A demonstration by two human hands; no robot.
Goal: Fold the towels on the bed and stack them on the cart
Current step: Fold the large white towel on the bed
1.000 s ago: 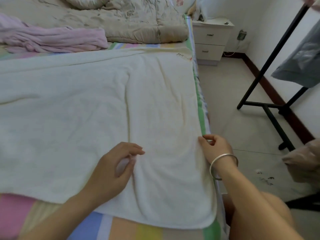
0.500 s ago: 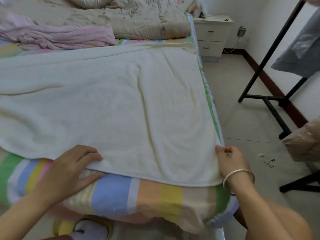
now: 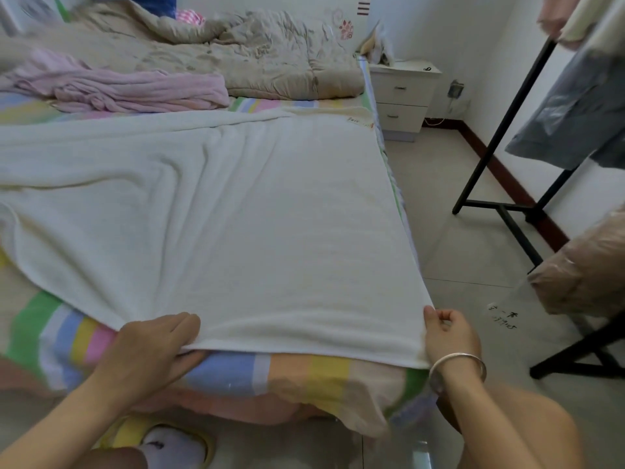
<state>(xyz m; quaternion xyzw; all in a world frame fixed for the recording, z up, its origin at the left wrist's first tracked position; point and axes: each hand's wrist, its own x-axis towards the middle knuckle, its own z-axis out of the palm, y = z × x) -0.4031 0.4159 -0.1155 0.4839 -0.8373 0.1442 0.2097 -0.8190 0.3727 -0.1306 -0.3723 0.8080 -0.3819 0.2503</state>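
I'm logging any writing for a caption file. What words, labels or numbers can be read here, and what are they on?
Nothing here can be read with certainty.
Reddish print at the far right corner of the white towel: too small to read.
Dark marks on the floor right of the bed: blurred, unreadable.
Dark mark on the slipper: too small to tell.

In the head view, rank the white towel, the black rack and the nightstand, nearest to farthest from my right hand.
1. white towel, its corner held in the right hand.
2. black rack, standing to the right.
3. nightstand, farthest, at the back.
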